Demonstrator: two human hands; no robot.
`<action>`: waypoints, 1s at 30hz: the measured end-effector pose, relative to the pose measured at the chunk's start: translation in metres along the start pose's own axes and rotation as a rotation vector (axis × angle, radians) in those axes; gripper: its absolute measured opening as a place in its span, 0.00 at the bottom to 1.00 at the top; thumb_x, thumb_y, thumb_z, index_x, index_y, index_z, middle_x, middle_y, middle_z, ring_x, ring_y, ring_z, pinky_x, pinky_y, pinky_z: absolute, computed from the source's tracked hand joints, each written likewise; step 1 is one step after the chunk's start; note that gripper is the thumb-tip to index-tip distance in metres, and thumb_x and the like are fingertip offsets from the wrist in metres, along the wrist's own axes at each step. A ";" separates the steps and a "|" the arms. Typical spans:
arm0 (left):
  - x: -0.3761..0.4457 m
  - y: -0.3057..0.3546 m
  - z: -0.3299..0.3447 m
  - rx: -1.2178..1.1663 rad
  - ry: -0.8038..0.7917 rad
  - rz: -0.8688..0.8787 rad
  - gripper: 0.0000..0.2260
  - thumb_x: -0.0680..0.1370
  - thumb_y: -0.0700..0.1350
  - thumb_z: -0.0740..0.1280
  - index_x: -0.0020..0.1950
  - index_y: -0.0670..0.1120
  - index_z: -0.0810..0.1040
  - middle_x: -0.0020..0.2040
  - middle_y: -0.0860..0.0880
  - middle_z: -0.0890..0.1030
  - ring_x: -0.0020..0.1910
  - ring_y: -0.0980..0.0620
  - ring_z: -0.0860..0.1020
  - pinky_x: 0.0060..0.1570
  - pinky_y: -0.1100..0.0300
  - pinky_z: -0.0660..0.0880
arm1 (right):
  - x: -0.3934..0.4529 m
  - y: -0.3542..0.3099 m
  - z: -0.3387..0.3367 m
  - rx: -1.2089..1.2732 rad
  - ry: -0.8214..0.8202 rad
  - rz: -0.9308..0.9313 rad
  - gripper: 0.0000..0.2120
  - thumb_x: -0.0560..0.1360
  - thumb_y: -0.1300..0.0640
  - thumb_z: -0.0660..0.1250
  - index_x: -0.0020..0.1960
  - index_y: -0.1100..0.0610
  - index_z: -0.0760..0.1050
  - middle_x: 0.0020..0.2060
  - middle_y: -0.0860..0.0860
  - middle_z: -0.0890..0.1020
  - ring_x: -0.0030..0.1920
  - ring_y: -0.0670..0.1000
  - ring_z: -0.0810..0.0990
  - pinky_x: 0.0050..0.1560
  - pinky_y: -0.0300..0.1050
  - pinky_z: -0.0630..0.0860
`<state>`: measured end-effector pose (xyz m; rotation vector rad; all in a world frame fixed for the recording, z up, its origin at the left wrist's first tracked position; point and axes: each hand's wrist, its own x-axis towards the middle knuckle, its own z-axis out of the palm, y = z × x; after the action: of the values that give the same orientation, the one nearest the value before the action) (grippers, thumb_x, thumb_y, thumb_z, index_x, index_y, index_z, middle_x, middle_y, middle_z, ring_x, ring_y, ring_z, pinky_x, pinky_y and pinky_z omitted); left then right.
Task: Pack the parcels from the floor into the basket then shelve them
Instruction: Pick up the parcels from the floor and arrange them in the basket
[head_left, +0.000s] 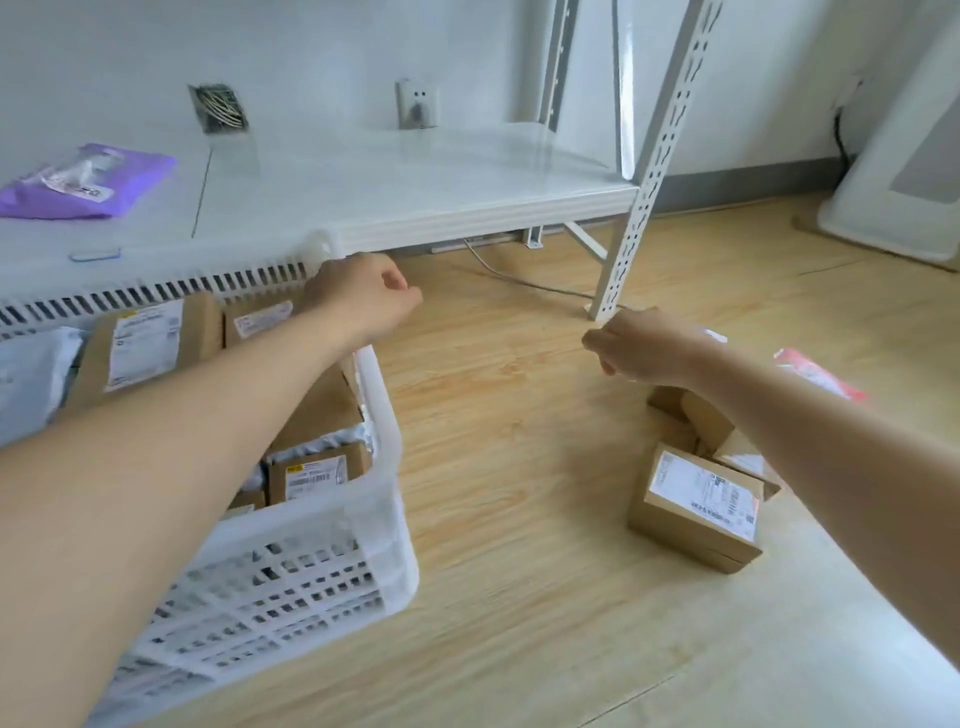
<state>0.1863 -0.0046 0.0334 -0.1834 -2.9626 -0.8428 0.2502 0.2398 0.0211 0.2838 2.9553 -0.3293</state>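
Note:
A white slotted plastic basket (387, 519) stands on the floor at the left, holding several brown cardboard parcels (148, 345) and grey mailer bags. My left hand (358, 299) hovers over the basket's far right corner with its fingers curled, and I see nothing in it. My right hand (644, 345) is held above the floor to the right, fingers also curled in with nothing visible in them. Below my right forearm, a labelled cardboard parcel (696, 506) lies on the floor with other brown boxes (696, 415) behind it. A red-and-white mailer (821, 376) lies further right.
The low white shelf board (415, 192) of a metal rack lies straight ahead, with a purple bag (83, 182) at its left. A perforated rack post (639, 208) stands between my hands. A cable (519, 283) runs under the shelf. A white appliance (893, 171) leans at the far right.

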 end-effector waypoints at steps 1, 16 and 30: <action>-0.001 0.014 0.014 -0.063 0.015 0.010 0.06 0.72 0.52 0.64 0.47 0.54 0.77 0.49 0.50 0.80 0.48 0.47 0.77 0.44 0.60 0.70 | -0.001 0.017 0.002 0.015 -0.019 0.029 0.17 0.76 0.52 0.52 0.36 0.58 0.74 0.40 0.58 0.77 0.41 0.58 0.74 0.39 0.45 0.68; -0.017 0.092 0.253 -0.037 -0.423 -0.050 0.14 0.74 0.48 0.63 0.59 0.54 0.74 0.58 0.48 0.77 0.51 0.45 0.77 0.48 0.58 0.73 | 0.016 0.216 0.128 0.221 -0.075 0.378 0.16 0.75 0.55 0.49 0.58 0.54 0.71 0.57 0.61 0.72 0.58 0.62 0.69 0.58 0.53 0.68; -0.031 0.095 0.346 -0.254 -0.789 -0.194 0.29 0.79 0.41 0.57 0.75 0.60 0.49 0.69 0.48 0.68 0.40 0.53 0.71 0.32 0.68 0.63 | 0.018 0.207 0.213 0.398 0.000 0.352 0.26 0.74 0.62 0.54 0.68 0.43 0.65 0.70 0.54 0.55 0.62 0.61 0.67 0.61 0.52 0.69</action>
<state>0.2219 0.2545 -0.2137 -0.3033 -3.6132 -1.4628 0.3031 0.3912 -0.2295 0.8350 2.7406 -0.8601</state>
